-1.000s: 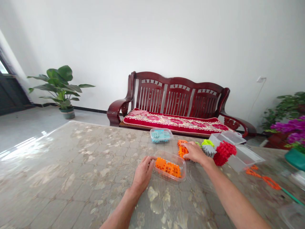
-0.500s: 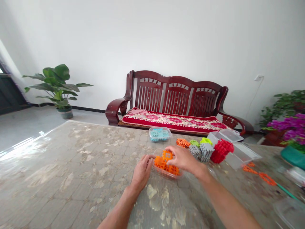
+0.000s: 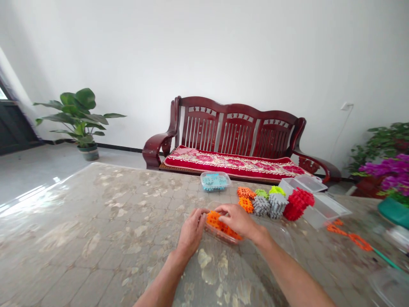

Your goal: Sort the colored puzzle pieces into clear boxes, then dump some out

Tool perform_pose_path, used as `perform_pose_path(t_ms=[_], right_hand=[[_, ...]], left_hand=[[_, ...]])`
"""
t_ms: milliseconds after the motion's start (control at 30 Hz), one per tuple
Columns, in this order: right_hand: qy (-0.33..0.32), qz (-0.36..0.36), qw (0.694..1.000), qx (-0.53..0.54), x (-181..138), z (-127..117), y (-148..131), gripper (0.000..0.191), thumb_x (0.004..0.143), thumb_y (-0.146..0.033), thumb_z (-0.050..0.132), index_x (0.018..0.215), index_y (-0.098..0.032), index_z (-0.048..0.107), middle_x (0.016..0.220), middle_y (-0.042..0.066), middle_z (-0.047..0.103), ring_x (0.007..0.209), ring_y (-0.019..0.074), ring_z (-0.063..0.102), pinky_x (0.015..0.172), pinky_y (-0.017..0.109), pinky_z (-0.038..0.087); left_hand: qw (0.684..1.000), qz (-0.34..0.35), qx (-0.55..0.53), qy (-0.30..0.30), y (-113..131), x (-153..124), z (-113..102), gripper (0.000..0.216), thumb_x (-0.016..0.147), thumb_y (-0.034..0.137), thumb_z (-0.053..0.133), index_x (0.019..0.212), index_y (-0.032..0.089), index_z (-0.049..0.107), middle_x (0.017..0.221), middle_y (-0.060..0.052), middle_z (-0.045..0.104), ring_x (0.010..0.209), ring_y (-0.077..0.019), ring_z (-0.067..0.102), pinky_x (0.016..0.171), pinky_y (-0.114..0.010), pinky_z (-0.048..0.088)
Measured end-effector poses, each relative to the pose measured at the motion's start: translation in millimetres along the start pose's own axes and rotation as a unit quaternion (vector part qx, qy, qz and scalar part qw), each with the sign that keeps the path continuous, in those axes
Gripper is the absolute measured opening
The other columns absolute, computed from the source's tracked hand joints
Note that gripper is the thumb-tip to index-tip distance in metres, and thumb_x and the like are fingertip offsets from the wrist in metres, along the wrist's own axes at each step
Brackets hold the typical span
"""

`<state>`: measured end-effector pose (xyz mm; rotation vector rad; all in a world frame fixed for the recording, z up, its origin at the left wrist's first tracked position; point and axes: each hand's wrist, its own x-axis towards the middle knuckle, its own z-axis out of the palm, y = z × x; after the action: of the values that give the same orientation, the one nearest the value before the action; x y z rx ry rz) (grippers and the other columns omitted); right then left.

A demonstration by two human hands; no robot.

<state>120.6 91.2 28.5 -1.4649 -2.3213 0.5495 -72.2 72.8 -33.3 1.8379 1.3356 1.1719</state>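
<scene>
Clear plastic tub w/ orange lattice blocks (image 3: 220, 225): on marble-pattern table (image 3: 96, 230), centre-front. L hand (image 3: 191, 230) cupped on tub's left edge; R hand (image 3: 237, 219) lies flat over blocks, grip unclear. Step, by my read: packing orange blocks; next needs another from mixed-colour block pile (image 3: 275, 202) nearby.

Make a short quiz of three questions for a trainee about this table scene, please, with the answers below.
1. True or false: the clear plastic box under both hands holds blue pieces.
2. Which hand lies on top of the orange pieces?
3. What colour are the pieces nearest the empty clear boxes?

Key:
1. False: the clear plastic box holds orange plastic pieces.
2. The right hand; the left hand touches the box's side.
3. Red: the red plastic pieces.
</scene>
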Motion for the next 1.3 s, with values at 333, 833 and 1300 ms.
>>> perform_pose_path(t_ms=[333, 833, 1300], right_hand=[[0.022, 0.144, 0.960, -0.237, -7, -65, 76, 0.060, 0.069, -0.029, 0.068, 0.129, -0.022, 0.060, 0.124, 0.010, 0.065, 0.119, 0.0292, 0.053, 0.098, 0.038, 0.038], [0.014, 0.136, 0.959, -0.248, 3, -55, 86, 0.052, 0.072, -0.028, 0.066, 0.124, -0.024, 0.063, 0.127, 0.010, 0.062, 0.125, 0.0290, 0.046, 0.103, 0.042, 0.032], [-0.044, 0.024, 0.990, -0.134, -38, -57, 9, 0.056, 0.069, -0.033, 0.072, 0.123, -0.026, 0.064, 0.113, 0.006, 0.068, 0.104, 0.0250, 0.057, 0.090, 0.033, 0.042]], left_hand=[[1.000, -0.006, -0.005, 0.005, -3, 1, 2, 0.028, 0.094, 0.032, 0.038, 0.099, 0.023, 0.065, 0.101, -0.005, 0.068, 0.094, -0.0203, 0.065, 0.085, -0.033, 0.049], [1.000, -0.005, -0.005, 0.006, -3, 1, 1, 0.028, 0.093, 0.032, 0.038, 0.097, 0.022, 0.065, 0.098, -0.006, 0.068, 0.093, -0.0203, 0.065, 0.086, -0.033, 0.050], [1.000, 0.000, -0.009, 0.016, -2, 0, 1, 0.027, 0.093, 0.031, 0.040, 0.097, 0.023, 0.066, 0.099, -0.005, 0.070, 0.093, -0.0200, 0.065, 0.083, -0.032, 0.050]])
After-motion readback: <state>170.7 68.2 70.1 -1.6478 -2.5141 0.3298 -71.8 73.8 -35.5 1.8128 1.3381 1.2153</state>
